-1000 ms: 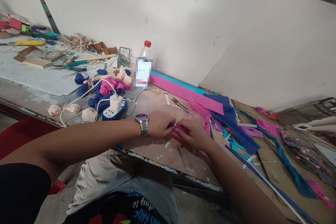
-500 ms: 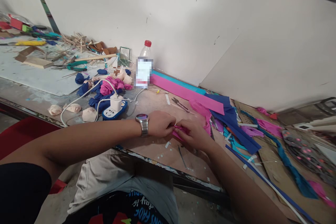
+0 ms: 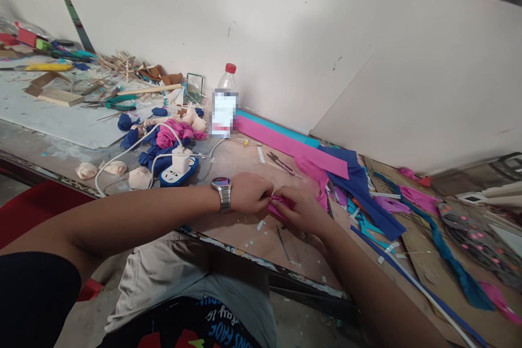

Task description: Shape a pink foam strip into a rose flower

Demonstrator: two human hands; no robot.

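Observation:
A strip of pink crepe paper (image 3: 279,207) is pinched between my two hands, just above the worktable (image 3: 244,231). My left hand (image 3: 252,192), with a watch on its wrist, closes on the strip's left end. Thumb and fingers of my right hand (image 3: 304,207) grip the same strip from the other side. Part of the paper is hidden by my fingers. Behind my right hand lies more loose pink crepe paper (image 3: 312,168). A pair of small scissors (image 3: 281,163) rests just beyond my hands.
A power strip (image 3: 178,174) with a plugged charger and white cables sits left of my hands. Crumpled blue, pink and cream paper pieces (image 3: 173,133) lie behind it. A phone (image 3: 223,114) leans on a red-capped bottle (image 3: 229,76). Folded blue paper (image 3: 367,196) lies to the right.
Hardly anything differs. Both hands stay at the same spot on the pink paper, with only a very slight shift of the fingers and the view.

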